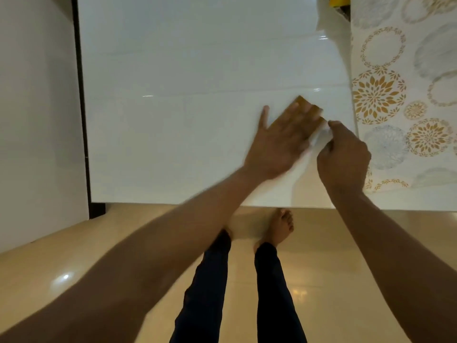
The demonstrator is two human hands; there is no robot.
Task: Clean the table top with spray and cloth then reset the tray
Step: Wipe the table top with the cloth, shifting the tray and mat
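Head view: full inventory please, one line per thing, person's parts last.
glossy white table top: 1, white, fills the upper middle of the view.
patterned cover with gold and grey round motifs: 1, white with gold and grey, along the table's right side.
golden-brown folded cloth: 1, golden-brown, on the table near its right side, under the left hand's fingers.
small white piece: 1, white, pinched by the right hand; too blurred to identify.
yellow object: 1, yellow, top edge, mostly cut off.
dark vertical strip: 1, dark, along the table's left edge.
shiny beige floor: 1, beige, bottom of view.
left hand: 1, flat on the cloth, fingers spread.
right hand: 1, curled, beside the cloth.
legs in dark trousers: 2, feet bare, below the table edge.
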